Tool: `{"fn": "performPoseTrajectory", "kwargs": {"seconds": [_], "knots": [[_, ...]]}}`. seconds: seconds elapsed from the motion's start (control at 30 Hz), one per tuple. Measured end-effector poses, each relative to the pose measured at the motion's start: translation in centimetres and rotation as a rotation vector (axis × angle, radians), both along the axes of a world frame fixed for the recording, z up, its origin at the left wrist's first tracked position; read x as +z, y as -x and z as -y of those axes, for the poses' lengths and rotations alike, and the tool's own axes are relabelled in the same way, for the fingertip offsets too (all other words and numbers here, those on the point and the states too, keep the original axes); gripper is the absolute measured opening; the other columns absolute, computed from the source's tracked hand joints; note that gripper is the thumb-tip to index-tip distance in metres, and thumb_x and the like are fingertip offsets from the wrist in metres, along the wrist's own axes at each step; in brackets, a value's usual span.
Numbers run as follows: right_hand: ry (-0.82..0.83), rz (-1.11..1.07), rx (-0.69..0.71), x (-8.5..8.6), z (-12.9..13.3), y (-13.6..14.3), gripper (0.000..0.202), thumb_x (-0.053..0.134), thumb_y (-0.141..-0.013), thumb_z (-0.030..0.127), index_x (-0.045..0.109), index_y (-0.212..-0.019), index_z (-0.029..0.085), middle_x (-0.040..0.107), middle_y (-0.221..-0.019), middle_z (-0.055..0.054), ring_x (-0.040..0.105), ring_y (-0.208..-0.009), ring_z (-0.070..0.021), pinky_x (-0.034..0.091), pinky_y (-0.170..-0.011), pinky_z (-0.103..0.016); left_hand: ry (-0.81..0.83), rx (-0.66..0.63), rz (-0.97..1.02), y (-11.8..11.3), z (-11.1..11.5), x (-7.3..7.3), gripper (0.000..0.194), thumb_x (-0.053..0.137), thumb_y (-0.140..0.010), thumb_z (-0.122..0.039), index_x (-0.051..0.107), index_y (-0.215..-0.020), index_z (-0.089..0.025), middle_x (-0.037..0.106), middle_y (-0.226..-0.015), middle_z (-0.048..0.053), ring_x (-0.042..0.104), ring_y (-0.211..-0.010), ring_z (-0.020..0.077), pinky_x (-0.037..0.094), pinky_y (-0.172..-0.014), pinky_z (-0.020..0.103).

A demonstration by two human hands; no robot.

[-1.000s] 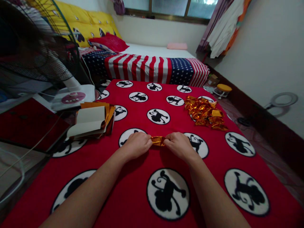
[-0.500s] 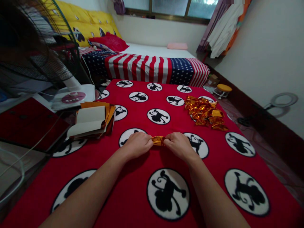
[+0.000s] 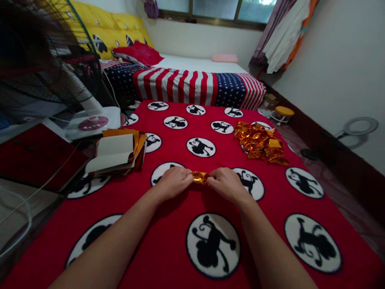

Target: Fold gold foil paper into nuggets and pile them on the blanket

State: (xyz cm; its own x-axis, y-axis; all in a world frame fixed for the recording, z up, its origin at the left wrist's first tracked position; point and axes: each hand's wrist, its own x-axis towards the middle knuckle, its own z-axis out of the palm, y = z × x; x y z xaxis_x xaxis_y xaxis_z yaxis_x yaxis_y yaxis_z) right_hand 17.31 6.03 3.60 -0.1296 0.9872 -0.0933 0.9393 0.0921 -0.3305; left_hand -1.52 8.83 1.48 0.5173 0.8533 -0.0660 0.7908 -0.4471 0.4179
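Note:
Between my two hands is a shiny gold foil paper piece (image 3: 199,177), gripped at both ends just over the red cloth (image 3: 177,257) with its round monkey prints. My left hand (image 3: 175,182) closes on its left end. On the right end, the fingers of my right hand (image 3: 224,182) are curled tight; the fingers hide both ends of the foil. Farther off to the right lies a pile of folded gold foil pieces (image 3: 260,142). To the left sits a stack of gold and white paper sheets (image 3: 116,150), its top sheets showing a pale side.
A fan (image 3: 94,120) with a white base stands at the left beside a dark red box-like surface (image 3: 39,154). Beyond the cloth is a bed with a flag-patterned cover (image 3: 186,86). A yellow stool (image 3: 284,111) and a ring-shaped light (image 3: 360,126) are at the right.
Both hands stay almost in place. The foil piece between them looks slightly wider and fuller, with more of its bright face showing. The piles have not moved.

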Motion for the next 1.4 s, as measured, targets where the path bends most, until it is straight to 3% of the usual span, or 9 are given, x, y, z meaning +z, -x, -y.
{"fn": "performPoseTrajectory", "kwargs": {"seconds": [0.8,1.07,1.4], "knots": [[0.077,-0.053,0.006,0.8,0.0,-0.2,0.026,0.046,-0.073,0.024,0.062,-0.055,0.017,0.052,-0.051,-0.001,0.039,-0.049,-0.0108,0.018,-0.05,-0.028,-0.003,-0.013,-0.046,-0.3,0.0,0.2,0.038,0.034,-0.088,-0.027,0.065,-0.07,-0.017,0.067,-0.069,0.007,0.055,-0.059,0.0169,0.024,-0.056,0.03],[0.064,-0.094,-0.035,0.4,-0.1,-0.3,0.027,0.045,-0.072,0.027,0.055,-0.049,0.018,0.044,-0.046,0.001,0.035,-0.046,-0.0101,0.016,-0.048,-0.028,-0.01,-0.025,-0.065,-0.3,0.3,0.4,0.038,0.034,-0.088,-0.027,0.066,-0.07,-0.017,0.068,-0.07,0.007,0.056,-0.061,0.0175,0.023,-0.055,0.03],[0.049,-0.086,-0.02,0.3,0.0,-0.2,0.027,0.045,-0.073,0.026,0.057,-0.05,0.018,0.046,-0.047,0.001,0.036,-0.046,-0.0103,0.016,-0.049,-0.028,0.006,-0.021,-0.042,-0.3,0.2,0.5,0.037,0.035,-0.088,-0.027,0.065,-0.068,-0.017,0.067,-0.068,0.006,0.054,-0.059,0.0163,0.024,-0.054,0.029]]}}
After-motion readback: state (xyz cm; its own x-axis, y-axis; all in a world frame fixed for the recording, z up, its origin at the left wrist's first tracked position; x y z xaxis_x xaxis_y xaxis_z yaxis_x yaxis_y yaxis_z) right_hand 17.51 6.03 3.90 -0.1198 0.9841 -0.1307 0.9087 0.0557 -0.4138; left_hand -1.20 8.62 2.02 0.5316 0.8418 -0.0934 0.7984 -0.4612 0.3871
